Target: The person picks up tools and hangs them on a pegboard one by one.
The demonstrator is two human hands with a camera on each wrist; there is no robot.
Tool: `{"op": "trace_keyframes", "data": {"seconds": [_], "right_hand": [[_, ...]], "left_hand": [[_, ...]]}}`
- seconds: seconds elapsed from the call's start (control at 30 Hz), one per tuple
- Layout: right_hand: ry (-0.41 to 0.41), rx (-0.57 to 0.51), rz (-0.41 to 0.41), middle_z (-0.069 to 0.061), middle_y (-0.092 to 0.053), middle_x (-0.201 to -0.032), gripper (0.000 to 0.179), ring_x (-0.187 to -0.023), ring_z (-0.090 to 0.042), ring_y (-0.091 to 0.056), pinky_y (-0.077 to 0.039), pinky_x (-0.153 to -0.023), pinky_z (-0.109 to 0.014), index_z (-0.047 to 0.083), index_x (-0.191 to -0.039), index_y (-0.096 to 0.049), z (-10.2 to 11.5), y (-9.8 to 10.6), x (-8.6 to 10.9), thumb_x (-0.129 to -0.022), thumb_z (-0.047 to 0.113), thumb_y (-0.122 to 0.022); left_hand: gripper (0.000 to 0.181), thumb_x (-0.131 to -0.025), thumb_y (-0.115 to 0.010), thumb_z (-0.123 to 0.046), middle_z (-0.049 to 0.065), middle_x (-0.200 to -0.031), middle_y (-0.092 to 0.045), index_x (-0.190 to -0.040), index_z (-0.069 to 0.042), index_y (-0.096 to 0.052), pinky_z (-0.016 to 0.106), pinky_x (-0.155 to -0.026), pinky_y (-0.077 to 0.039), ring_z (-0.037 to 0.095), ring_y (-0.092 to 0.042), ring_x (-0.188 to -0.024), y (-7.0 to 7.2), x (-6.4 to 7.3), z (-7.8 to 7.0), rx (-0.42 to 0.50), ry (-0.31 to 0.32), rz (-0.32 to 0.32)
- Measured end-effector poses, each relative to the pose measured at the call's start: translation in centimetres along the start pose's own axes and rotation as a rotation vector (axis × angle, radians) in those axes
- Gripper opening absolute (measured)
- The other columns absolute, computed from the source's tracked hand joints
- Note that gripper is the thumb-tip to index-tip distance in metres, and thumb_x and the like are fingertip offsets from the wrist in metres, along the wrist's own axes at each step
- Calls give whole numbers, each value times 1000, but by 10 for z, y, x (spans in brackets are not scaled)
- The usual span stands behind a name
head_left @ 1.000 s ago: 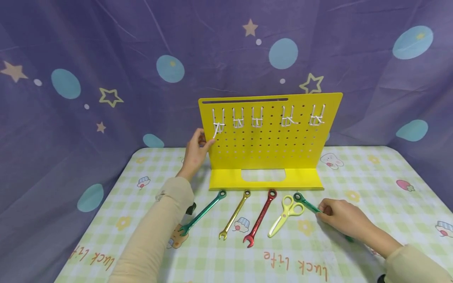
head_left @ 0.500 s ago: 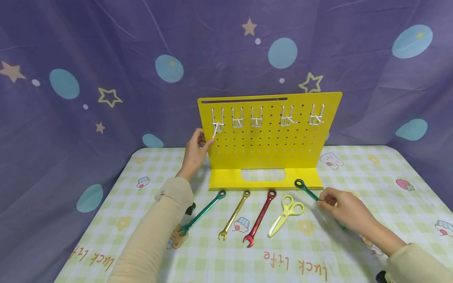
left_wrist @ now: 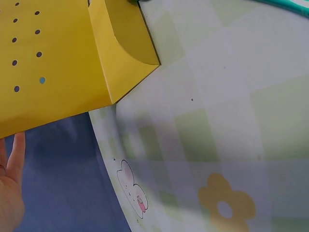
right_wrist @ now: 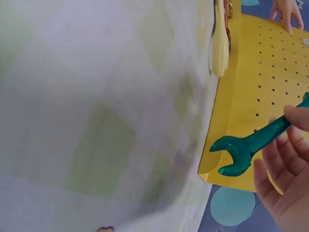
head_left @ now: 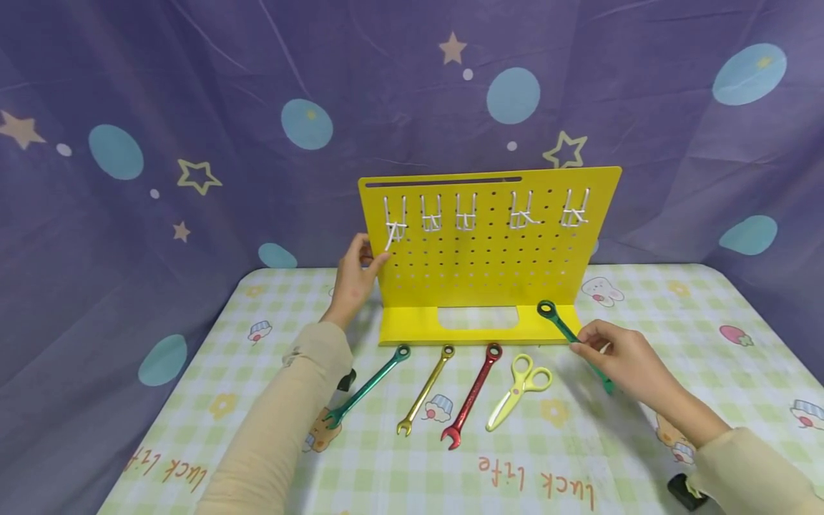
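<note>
In the head view my left hand (head_left: 352, 282) holds the left edge of the yellow pegboard (head_left: 476, 279), thumb in front and fingers partly hidden behind it. My right hand (head_left: 634, 365) pinches a green combination wrench (head_left: 561, 327) around its middle, ring end pointing up and left, over the right part of the board's base. The right wrist view shows the wrench's open end (right_wrist: 236, 152) jutting out past the fingers. Several white wire hooks (head_left: 521, 214) hang in a row along the upper part of the board.
On the checked tablecloth (head_left: 547, 458), before the board, lie another green wrench (head_left: 367, 390), a gold wrench (head_left: 425, 392), a red wrench (head_left: 472, 400) and yellow scissors (head_left: 515, 393). A purple patterned curtain (head_left: 399, 86) hangs behind the table.
My right hand has lifted the green wrench off the tablecloth and carried it up and forward towards the board's base. The left hand has stayed on the board's edge.
</note>
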State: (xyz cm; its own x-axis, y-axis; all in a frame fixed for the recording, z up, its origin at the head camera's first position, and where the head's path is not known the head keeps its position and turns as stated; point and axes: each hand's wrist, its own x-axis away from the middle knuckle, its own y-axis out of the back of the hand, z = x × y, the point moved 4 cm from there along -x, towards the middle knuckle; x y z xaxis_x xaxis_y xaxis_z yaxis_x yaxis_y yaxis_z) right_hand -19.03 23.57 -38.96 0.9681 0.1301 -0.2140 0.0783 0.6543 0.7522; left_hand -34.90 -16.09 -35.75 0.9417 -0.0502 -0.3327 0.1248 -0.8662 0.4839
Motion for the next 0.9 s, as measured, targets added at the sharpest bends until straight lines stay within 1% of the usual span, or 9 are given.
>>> {"op": "trace_keyframes", "data": {"seconds": [0.13, 0.3, 0.4, 0.57, 0.67, 0.8, 0.9], "right_hand": [[19, -39, -3, -2, -68, -86, 9, -73, -11, -59, -50, -64, -26, 11, -93, -67, 2, 3, -6, -94, 20, -71], [-23, -87, -1, -4, -69, -90, 19, -79, -12, -63, -51, -69, -27, 10, -99, -67, -1, 8, -15, -97, 28, -66], [-19, -87, -43, -4, -69, -94, 21, -82, -8, -64, -51, -72, -25, 9, -101, -67, -1, 11, -21, -97, 30, -66], [-1, -87, -121, -6, -69, -99, 21, -84, 5, -59, -48, -73, -17, 9, -101, -66, 1, 18, -29, -97, 30, -66], [11, -110, -150, -7, -69, -99, 21, -85, 7, -58, -46, -74, -13, 8, -102, -66, 3, 22, -33, -98, 29, -65], [37, -144, -184, 0, -70, -96, 19, -86, 6, -59, -45, -76, -11, 7, -102, -66, 6, 26, -39, -98, 26, -65], [31, -153, -214, 6, -67, -94, 21, -86, 7, -58, -44, -76, -11, 6, -103, -65, 6, 30, -43, -98, 26, -65]], "left_hand": [[30, -97, -65, -24, 11, -107, -61, -121, -12, -52, 40, -82, -52, 27, -60, -99, 0, 0, 0, -3, -4, -5], [30, -97, -65, -24, 12, -107, -62, -122, -12, -52, 40, -82, -52, 27, -60, -99, -1, -1, 1, -9, -7, -5], [31, -97, -65, -23, 12, -107, -62, -122, -12, -52, 40, -82, -52, 27, -60, -99, -2, -1, 1, -5, -6, -7], [30, -97, -64, -24, 12, -107, -61, -122, -13, -51, 40, -82, -52, 27, -60, -99, -1, -1, 1, -9, -5, -6], [29, -97, -63, -24, 11, -107, -61, -122, -13, -51, 41, -80, -52, 26, -61, -98, -1, 0, 0, -12, -5, 4], [29, -97, -62, -25, 10, -107, -61, -121, -14, -51, 40, -79, -52, 26, -61, -98, -1, 0, 1, -18, -2, 4], [29, -97, -63, -24, 11, -106, -61, -121, -14, -51, 40, -78, -53, 26, -61, -96, -2, 0, 1, -15, 3, -4]]}}
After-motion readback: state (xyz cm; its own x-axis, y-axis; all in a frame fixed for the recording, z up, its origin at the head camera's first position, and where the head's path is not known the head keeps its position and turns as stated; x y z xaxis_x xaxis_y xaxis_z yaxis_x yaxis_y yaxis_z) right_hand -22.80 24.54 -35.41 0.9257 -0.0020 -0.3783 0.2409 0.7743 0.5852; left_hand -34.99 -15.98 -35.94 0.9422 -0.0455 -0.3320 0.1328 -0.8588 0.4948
